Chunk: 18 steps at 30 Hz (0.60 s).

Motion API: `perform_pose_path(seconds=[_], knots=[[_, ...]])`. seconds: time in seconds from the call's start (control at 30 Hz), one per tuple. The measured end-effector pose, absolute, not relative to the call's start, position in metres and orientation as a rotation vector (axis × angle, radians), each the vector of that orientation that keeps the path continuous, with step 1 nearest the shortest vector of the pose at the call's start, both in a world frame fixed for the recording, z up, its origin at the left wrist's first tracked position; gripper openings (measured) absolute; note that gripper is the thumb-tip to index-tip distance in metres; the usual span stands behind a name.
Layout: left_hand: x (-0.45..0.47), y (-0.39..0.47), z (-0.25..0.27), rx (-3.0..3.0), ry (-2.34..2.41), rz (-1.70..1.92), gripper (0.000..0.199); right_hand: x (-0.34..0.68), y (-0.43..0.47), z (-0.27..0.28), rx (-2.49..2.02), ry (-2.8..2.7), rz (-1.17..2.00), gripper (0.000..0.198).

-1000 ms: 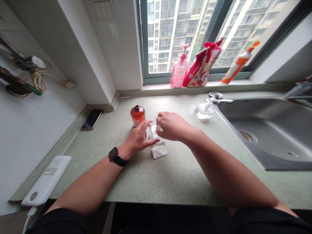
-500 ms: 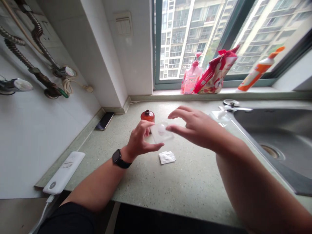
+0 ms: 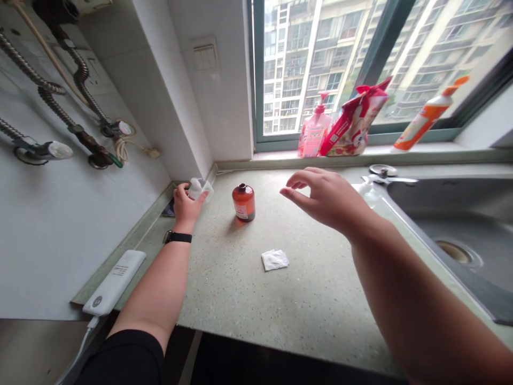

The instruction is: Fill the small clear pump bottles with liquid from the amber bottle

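At the back left of the counter, my left hand (image 3: 188,206) is closed around a translucent plastic box (image 3: 208,191) with a whitish piece at its top. The box is beside a dark phone (image 3: 168,208), which the hand partly hides. An amber bottle (image 3: 243,203) with an uncapped neck and a pale label stands upright between my hands, touched by neither. My right hand (image 3: 316,198) hovers to the right of the bottle, holding nothing, its fingers bent and the thumb apart from them. A folded white tissue (image 3: 275,260) lies in front of the bottle.
A steel sink (image 3: 452,214) is on the right, with a clear pump-like item (image 3: 371,191) by its edge. A pink pump bottle (image 3: 315,131), a red bag (image 3: 355,120) and an orange-white bottle (image 3: 425,117) line the sill. A white power bank (image 3: 115,283) with a cable lies front left.
My left hand has carried the translucent box left and back, from in front of the bottle to beside the phone. The bottle now shows fully. My right hand stays nearly in place, fingers more bent.
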<state>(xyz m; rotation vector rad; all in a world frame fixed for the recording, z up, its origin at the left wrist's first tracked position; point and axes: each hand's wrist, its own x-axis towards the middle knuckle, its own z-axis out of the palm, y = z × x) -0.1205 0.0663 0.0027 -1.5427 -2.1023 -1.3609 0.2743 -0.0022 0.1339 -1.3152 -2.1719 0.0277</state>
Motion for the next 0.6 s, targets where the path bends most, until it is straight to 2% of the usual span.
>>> perform_pose_path(seconds=[0.27,0.6], knots=[[-0.125,0.076,-0.011,-1.519,-2.282,-1.221,0.068,0.267,0.007,0.124,-1.556,-2.380,0.088,0.032],[-0.123,0.079,-0.017,-1.577,-2.270,-1.125,0.070,0.253,0.003,0.111,-1.667,-2.776,0.236,0.044]])
